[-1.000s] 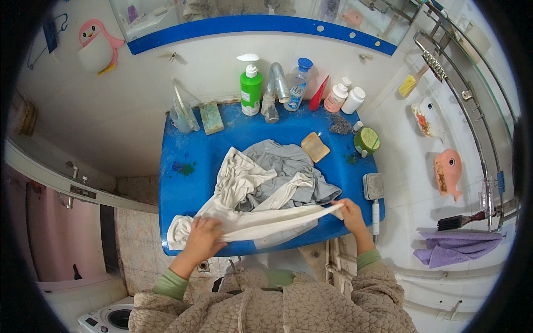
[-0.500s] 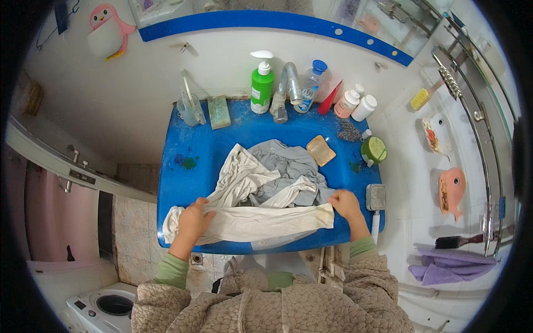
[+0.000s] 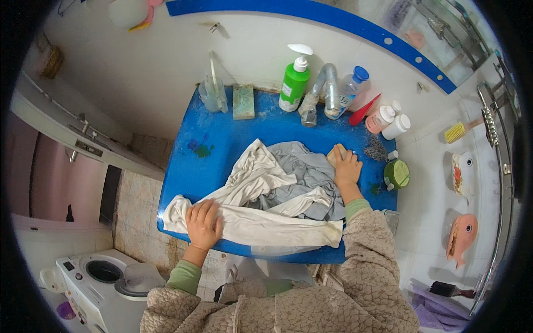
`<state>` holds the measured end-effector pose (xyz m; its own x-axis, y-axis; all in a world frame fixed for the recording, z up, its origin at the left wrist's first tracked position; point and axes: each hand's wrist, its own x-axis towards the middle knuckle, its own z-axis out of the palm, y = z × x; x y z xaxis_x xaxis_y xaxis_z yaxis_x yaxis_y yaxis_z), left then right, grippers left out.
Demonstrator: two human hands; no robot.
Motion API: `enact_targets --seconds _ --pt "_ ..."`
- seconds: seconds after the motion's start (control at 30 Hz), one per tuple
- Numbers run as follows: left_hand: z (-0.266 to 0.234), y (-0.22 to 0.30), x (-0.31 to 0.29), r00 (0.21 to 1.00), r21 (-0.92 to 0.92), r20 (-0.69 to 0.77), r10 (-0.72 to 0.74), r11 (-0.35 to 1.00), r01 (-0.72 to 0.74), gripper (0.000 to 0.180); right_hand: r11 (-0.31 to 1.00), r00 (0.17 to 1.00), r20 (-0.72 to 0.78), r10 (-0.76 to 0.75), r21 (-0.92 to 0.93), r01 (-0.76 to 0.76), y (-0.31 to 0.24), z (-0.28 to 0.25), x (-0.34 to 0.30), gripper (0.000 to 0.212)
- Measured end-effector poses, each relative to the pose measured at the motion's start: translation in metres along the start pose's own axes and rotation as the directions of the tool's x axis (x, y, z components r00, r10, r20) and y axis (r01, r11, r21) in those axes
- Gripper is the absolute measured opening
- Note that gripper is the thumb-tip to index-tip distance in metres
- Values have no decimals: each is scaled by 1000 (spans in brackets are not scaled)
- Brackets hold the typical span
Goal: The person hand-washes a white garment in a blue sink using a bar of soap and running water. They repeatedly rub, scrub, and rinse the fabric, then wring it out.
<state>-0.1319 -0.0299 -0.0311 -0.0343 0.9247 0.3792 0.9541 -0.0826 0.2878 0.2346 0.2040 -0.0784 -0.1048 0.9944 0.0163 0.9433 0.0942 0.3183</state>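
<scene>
A cream-white long-sleeved garment point(image 3: 277, 225) lies over the blue sink top point(image 3: 177, 166), one sleeve stretched along the near edge. Bunched behind that sleeve is its grey body point(image 3: 302, 172). My left hand point(image 3: 204, 223) rests on the left part of the sleeve, fingers extended over the cloth. At the garment's far right, my right hand point(image 3: 347, 168) has its fingers over a toast-shaped tan block point(image 3: 332, 156), perhaps soap. Most of the block is hidden under the fingers.
Along the back stand a cup point(image 3: 213, 95), a green soap bar point(image 3: 243, 102), a green pump bottle point(image 3: 294, 84), the faucet point(image 3: 327, 91) and several bottles. A steel scourer point(image 3: 375, 149) and green tub point(image 3: 397, 174) sit right. A washing machine point(image 3: 100, 283) stands lower left.
My right hand has left the sleeve's right end and reached away from me onto the tan block. My left hand stays at the sleeve, now flatter on it. The view has turned.
</scene>
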Motion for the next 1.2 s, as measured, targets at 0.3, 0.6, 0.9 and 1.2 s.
enact_targets --seconds 0.3,0.6,0.9,1.2 --pt "-3 -2 6 999 -37 51 10 999 -8 37 746 1000 -20 -10 665 21 -28 -66 -51 74" --pt "-16 -39 13 966 -206 164 201 964 -166 38 358 773 -404 -489 715 600 -203 -124 -175 46" --pt "-11 -39 12 972 -239 44 231 947 -214 34 681 980 -176 -88 708 189 -141 -96 -166 47" --pt "-12 -48 5 963 -290 29 268 924 -248 34 654 959 -161 -233 704 277 -128 -101 -183 53"
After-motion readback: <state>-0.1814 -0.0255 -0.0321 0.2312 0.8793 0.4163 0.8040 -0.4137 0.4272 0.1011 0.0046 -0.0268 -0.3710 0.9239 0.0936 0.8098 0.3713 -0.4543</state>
